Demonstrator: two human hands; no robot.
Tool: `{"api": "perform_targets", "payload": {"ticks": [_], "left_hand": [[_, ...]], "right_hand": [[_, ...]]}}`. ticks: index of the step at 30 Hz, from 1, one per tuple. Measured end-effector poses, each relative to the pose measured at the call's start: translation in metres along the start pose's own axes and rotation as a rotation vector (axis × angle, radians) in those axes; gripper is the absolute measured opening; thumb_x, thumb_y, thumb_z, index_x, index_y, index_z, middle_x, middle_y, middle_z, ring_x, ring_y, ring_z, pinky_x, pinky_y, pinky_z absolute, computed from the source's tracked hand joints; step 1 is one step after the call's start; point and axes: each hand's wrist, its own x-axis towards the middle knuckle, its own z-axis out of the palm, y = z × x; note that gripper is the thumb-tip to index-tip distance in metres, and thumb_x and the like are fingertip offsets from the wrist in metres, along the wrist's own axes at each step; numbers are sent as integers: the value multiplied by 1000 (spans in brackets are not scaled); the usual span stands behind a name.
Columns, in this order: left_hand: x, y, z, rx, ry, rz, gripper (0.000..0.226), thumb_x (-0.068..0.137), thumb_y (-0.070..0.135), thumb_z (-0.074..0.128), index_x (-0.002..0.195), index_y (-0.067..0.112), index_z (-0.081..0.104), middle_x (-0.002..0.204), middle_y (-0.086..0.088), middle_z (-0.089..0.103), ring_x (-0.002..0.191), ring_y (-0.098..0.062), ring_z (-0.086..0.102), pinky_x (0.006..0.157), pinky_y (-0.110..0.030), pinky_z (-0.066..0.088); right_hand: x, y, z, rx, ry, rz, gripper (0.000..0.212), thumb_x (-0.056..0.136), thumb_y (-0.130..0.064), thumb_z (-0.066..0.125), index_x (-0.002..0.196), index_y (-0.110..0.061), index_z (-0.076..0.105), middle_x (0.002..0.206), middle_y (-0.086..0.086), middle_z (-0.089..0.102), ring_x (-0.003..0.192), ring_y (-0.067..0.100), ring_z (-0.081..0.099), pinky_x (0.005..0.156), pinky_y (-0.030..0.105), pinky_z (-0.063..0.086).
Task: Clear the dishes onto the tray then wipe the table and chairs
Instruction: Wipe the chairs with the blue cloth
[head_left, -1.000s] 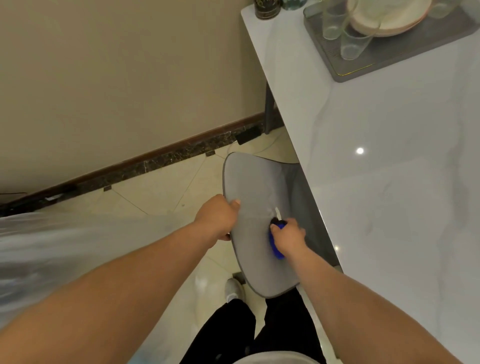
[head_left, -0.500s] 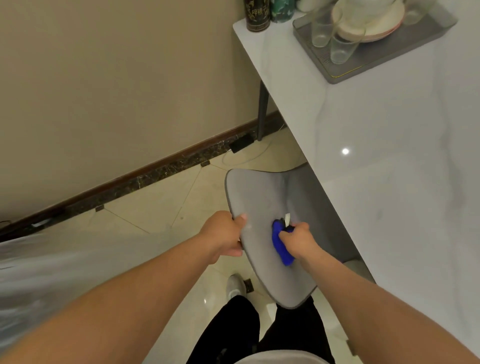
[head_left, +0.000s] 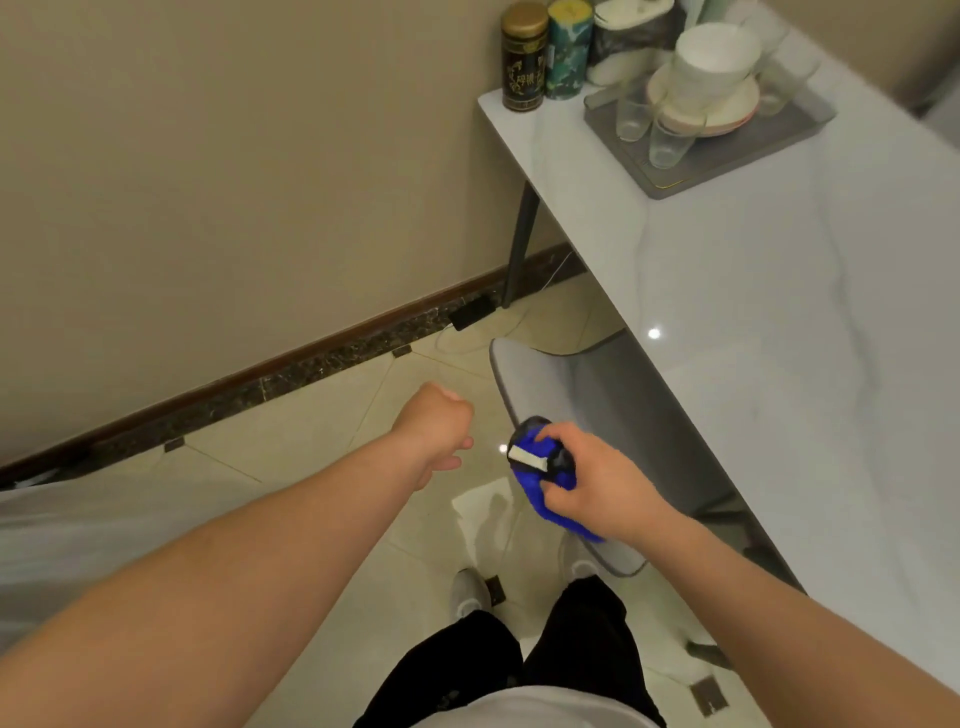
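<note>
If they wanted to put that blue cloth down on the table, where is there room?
The table is bare from the tray down to its near end, beside the chair. The far corner is crowded: tins, glasses and stacked dishes.

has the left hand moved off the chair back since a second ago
Yes. The left hand has let go of the grey chair back's edge and now hangs curled over the floor, apart from it, on the wall side.

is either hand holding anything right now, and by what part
The right hand grips a bunched blue cloth around its middle, a white tag showing. The left hand is curled and holds nothing.
</note>
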Motion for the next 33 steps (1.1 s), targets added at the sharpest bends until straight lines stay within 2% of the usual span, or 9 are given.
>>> {"api": "perform_targets", "payload": {"ticks": [6, 9, 12, 17, 22, 26, 29, 31, 33], "left_hand": [[-4, -7, 8, 20, -122, 59, 27, 97, 20, 48, 123, 17, 58, 107, -2, 61, 91, -17, 69, 66, -30, 56], [-1, -13, 11, 49, -54, 103, 16, 97, 22, 49, 108, 20, 60, 98, -1, 62, 93, -23, 70, 78, -39, 61], [0, -19, 6, 61, 46, 97, 22, 98, 26, 52, 118, 23, 58, 102, -1, 63, 95, -25, 69, 85, -46, 61], [1, -26, -8, 87, 111, 44, 27, 98, 35, 51, 121, 23, 57, 112, -1, 61, 96, -23, 67, 82, -43, 61], [1, -20, 4, 173, 110, 135, 41, 96, 37, 52, 134, 23, 52, 126, -4, 60, 105, -27, 64, 88, -42, 58], [4, 0, 33, 326, 111, 275, 53, 101, 34, 51, 149, 17, 37, 149, -5, 39, 119, -28, 54, 81, -35, 43], [9, 12, 55, 531, 162, 396, 58, 99, 37, 52, 150, 16, 35, 157, -5, 24, 136, -28, 36, 98, -39, 41], [17, 15, 65, 727, 179, 507, 56, 97, 40, 51, 147, 19, 39, 162, -5, 17, 146, -27, 18, 113, -48, 30], [29, 17, 78, 973, 201, 633, 48, 97, 45, 49, 140, 24, 49, 161, 0, 23, 150, -21, 14, 118, -61, 15]], "right_hand": [[-63, 16, 23, -185, 82, 105, 49, 80, -51, 73, 118, -43, 44, 112, -14, 55, 94, 13, 63, 76, 33, 55], [-28, -11, 35, -277, 247, 101, 47, 81, -54, 71, 118, -35, 50, 109, -6, 54, 93, 21, 61, 68, 36, 53], [36, -44, 31, -275, 345, 45, 45, 83, -47, 72, 119, -32, 50, 111, -2, 54, 93, 22, 59, 65, 32, 51], [108, -64, 11, 49, 321, 132, 47, 83, -41, 71, 124, -30, 49, 113, -2, 59, 95, 19, 62, 81, 38, 57], [54, -10, 23, 450, 320, 294, 35, 92, -42, 65, 121, -27, 51, 103, -6, 64, 87, 12, 63, 67, 25, 47], [-7, 75, 47, 382, 254, 628, 35, 96, -35, 63, 125, -16, 57, 102, 4, 65, 87, 23, 61, 70, 31, 44], [-14, 117, 56, 345, 188, 821, 42, 96, -33, 61, 132, -11, 59, 105, 8, 66, 92, 28, 62, 79, 35, 51], [14, 115, 52, 354, 215, 786, 41, 95, -34, 59, 130, -12, 61, 118, 12, 69, 105, 33, 63, 92, 40, 52], [58, 95, 43, 402, 270, 612, 34, 97, -31, 55, 127, -15, 61, 120, 9, 67, 107, 30, 62, 92, 38, 49]]}}
